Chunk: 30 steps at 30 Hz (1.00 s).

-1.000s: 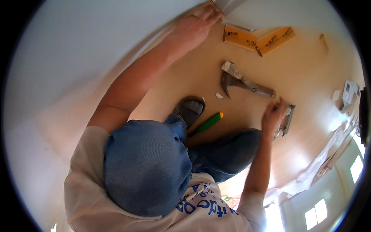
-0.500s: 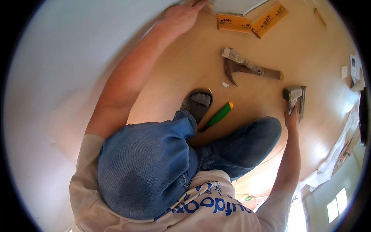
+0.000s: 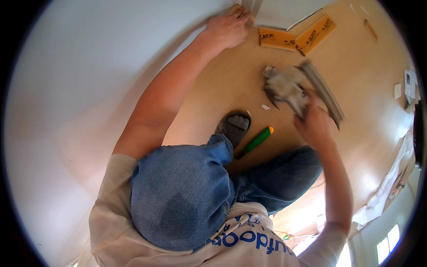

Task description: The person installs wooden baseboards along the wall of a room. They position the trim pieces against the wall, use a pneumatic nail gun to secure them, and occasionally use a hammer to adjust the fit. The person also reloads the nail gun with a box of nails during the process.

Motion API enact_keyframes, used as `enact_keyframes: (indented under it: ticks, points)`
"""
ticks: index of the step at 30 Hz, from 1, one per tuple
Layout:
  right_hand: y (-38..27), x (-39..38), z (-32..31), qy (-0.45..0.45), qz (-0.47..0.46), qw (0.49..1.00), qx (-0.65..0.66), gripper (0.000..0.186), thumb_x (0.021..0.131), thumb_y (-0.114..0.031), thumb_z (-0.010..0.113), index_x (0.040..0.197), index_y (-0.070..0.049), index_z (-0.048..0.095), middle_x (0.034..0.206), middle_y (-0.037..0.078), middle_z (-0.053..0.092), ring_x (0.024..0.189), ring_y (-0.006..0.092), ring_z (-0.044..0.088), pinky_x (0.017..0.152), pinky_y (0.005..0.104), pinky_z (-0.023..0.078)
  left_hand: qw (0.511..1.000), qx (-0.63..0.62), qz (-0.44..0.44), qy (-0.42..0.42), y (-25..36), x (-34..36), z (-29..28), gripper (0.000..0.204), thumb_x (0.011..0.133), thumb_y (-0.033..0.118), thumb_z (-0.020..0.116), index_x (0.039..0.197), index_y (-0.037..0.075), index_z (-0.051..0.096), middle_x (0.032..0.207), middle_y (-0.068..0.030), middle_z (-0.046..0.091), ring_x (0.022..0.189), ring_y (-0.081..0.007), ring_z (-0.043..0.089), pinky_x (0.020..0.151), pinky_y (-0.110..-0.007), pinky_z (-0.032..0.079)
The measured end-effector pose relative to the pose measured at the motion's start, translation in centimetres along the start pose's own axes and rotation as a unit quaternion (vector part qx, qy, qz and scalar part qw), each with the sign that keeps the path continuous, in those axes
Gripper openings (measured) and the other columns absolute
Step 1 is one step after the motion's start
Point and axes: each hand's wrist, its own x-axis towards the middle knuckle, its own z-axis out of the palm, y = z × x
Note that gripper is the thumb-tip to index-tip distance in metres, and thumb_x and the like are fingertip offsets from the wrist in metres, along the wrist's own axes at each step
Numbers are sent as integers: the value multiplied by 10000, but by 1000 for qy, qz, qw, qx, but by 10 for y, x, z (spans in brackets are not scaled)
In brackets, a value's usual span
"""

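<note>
Up against the white wall [image 3: 111, 58], head view: left hand [image 3: 227, 32] on a brown wooden strip [image 3: 235, 9], can't tell if those fingers grip or just press | right hand [image 3: 315, 124] wrapped round a kinda blurry grey metal nail gun [image 3: 285, 86], over the tan floor [image 3: 367, 89] | green yellow-tipped handle [image 3: 257, 141] lying beside the dark open-toed sandal [image 3: 231, 133]
</note>
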Motion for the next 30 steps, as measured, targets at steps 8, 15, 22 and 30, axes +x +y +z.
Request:
enact_keyframes:
  ticks: [8, 15, 22, 30]
  points:
    - [-112, 108, 81, 58, -131, 990, -10, 819, 799, -166, 712, 1516, 1, 351, 901, 208, 734, 879, 392, 720, 807, 479, 564, 990, -75, -69, -98, 15, -4, -33, 639, 1014, 331, 338, 1625, 151, 289, 1721, -11, 195, 1464, -233, 442, 1122, -476, 460]
    - [-123, 123, 69, 69, -119, 990, -12, 808, 800, -170, 723, 1506, 11, 374, 883, 212, 735, 847, 385, 724, 809, 459, 573, 989, -72, -80, -98, 15, -10, -29, 660, 1005, 333, 362, 1636, 164, 268, 1722, 0, 194, 1446, -228, 468, 1112, -468, 470]
    - [-127, 130, 66, 50, -85, 995, 29, 839, 791, -200, 731, 1524, -1, 375, 862, 245, 732, 831, 394, 727, 801, 459, 584, 985, -72, -95, -129, 18, -6, -38, 664, 1008, 335, 379, 1639, 165, 259, 1721, 1, 192, 1428, -243, 488, 1109, -456, 477]
    - [-130, 137, 63, 26, -62, 996, 65, 846, 799, -216, 716, 1538, -22, 355, 874, 248, 734, 843, 420, 723, 805, 480, 586, 986, -57, -93, -126, 17, -2, -34, 658, 1014, 338, 399, 1636, 169, 266, 1721, -4, 190, 1417, -240, 501, 1104, -447, 484]
